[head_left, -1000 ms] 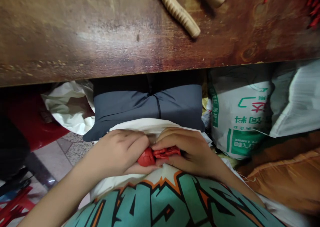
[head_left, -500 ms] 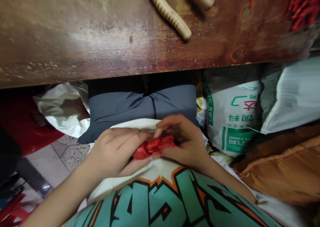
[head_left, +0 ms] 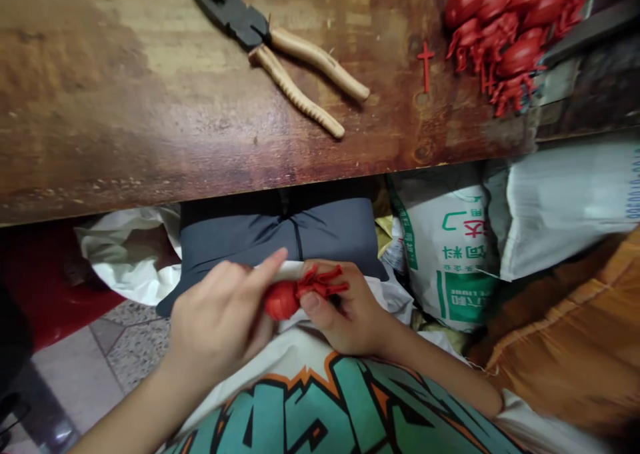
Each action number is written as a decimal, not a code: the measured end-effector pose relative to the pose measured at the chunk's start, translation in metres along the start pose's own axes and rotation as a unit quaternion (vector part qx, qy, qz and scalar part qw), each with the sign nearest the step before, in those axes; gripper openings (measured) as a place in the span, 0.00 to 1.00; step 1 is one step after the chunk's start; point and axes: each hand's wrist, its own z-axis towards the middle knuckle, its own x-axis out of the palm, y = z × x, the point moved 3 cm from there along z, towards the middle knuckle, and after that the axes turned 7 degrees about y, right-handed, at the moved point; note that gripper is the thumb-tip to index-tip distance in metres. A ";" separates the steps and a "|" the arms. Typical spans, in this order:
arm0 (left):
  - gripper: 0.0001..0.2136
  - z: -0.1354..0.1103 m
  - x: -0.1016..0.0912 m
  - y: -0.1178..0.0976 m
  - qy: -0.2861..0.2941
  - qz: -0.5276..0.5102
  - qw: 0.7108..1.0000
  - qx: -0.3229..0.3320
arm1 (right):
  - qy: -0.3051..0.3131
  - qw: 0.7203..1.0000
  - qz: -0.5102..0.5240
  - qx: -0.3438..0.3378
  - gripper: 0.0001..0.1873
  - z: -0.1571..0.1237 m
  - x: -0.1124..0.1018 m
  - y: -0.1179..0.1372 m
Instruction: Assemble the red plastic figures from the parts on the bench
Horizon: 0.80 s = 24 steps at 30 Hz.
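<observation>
Over my lap I see a small red plastic piece point(head_left: 281, 301), with a rounded, ribbed body at its left and thin leg-like prongs pointing right. My right hand point(head_left: 350, 311) grips it at the pronged end, thumb pressed on top and fingers behind. At the rounded end is my left hand point(head_left: 220, 311), its index finger raised and stretched out above the piece. The other left fingers curl against the body, partly hidden from view. On the wooden table point(head_left: 125, 127) ahead lie pliers point(head_left: 260, 41) with wooden-looking handles, jaws toward the upper left.
A pile of similar red pieces point(head_left: 520, 14) sits at the table's right end, near a small red cross-shaped part point(head_left: 426, 66). Printed white sacks point(head_left: 450, 254) stand under the table at right, beside brown cloth point(head_left: 575, 321). A white bag point(head_left: 130, 254) is at left.
The view has tilted up, bringing the whole pliers and the red pile into sight. My left index finger has lifted off the red piece. My right thumb now presses on its top.
</observation>
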 end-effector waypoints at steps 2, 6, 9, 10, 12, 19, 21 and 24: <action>0.25 0.003 -0.008 0.007 -0.002 -0.120 0.988 -0.099 | 0.003 1.000 -0.014 -0.020 0.17 -0.002 -0.001 0.002; 0.17 0.010 -0.015 0.007 0.056 -0.335 0.932 -0.126 | 0.054 0.996 -0.055 -0.049 0.19 -0.003 0.001 0.002; 0.14 0.010 -0.009 0.001 0.125 -0.410 0.895 -0.123 | 0.015 0.994 -0.083 -0.068 0.15 -0.002 -0.002 -0.001; 0.12 0.009 -0.006 0.001 0.122 -0.425 0.885 -0.144 | -0.012 0.994 -0.089 -0.065 0.13 -0.001 -0.004 -0.002; 0.11 0.004 0.001 0.000 0.095 -0.467 0.858 -0.192 | -0.050 0.995 -0.073 -0.047 0.13 0.001 -0.007 -0.006; 0.13 -0.003 0.009 -0.005 0.036 -0.560 0.802 -0.206 | -0.009 0.987 0.160 0.006 0.17 0.014 -0.006 -0.003; 0.17 -0.006 0.002 0.000 -0.025 -0.490 0.846 -0.206 | 0.007 0.979 0.202 0.033 0.15 0.016 -0.002 0.002; 0.30 -0.014 -0.004 0.005 -0.124 -0.409 0.883 -0.192 | 0.038 0.979 0.195 0.056 0.13 0.018 0.006 0.008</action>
